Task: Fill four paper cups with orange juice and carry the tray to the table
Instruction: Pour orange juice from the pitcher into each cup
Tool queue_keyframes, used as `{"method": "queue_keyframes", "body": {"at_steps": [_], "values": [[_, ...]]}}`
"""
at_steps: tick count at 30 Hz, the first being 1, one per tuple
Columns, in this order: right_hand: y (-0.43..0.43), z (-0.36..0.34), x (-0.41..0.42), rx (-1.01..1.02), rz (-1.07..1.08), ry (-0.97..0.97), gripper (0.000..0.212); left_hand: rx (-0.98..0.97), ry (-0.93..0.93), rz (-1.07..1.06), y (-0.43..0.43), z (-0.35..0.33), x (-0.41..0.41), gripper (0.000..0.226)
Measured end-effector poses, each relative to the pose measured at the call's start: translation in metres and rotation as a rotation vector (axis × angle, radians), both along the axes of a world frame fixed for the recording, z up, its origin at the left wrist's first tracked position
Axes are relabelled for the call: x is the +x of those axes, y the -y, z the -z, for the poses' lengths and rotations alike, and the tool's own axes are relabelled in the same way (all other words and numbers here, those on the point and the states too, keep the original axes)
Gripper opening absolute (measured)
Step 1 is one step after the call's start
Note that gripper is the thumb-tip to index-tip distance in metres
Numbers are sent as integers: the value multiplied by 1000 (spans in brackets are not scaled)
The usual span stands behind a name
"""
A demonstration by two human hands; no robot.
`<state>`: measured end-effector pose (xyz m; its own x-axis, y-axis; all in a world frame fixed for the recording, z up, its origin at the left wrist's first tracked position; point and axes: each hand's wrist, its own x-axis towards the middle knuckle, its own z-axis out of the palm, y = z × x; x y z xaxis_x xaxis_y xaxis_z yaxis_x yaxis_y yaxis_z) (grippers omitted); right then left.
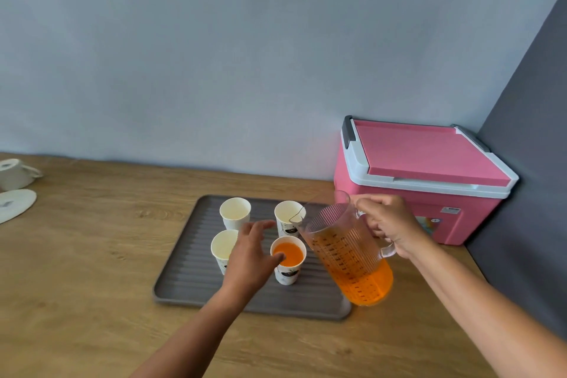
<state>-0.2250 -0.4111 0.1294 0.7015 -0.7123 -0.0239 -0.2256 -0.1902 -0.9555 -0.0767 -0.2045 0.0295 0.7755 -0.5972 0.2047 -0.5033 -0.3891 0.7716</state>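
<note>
With right hand (389, 224) wrapped round the pitcher (346, 252) handle and left hand (251, 252) loose-fingered, gripping nothing, beside the full cup (287, 275): only got one of four filled. Leaves three empty cups (235, 213) on the tray (184, 285), then lugging it to the table.

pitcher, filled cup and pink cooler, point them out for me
pitcher (346, 252), head view, its ribbed side
filled cup (288, 275), head view, its outer wall
pink cooler (429, 153), head view, its lid
</note>
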Motion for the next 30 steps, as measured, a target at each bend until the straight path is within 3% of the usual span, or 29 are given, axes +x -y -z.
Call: {"method": "queue_keyframes", "body": {"at_steps": [2,4,9,13,23,30], "values": [[-2,-4,5,-4,-13,-8,16,-38,95,-51,-11,-12,9,56],[-6,-9,11,-2,-29,-11,15,-49,149,-122,-22,-17,20,60],[-15,-21,22,-43,-52,-26,15,145,-5,-219,-41,5,47,103],[-26,-33,26,-46,-86,-22,13,151,-170,-172,-49,30,54,125],[-38,-40,28,-62,-142,-42,11,-34,-354,-238,-48,60,59,86],[-34,-42,31,-82,-171,-52,12,-190,-353,-163,-43,26,48,75]]}}
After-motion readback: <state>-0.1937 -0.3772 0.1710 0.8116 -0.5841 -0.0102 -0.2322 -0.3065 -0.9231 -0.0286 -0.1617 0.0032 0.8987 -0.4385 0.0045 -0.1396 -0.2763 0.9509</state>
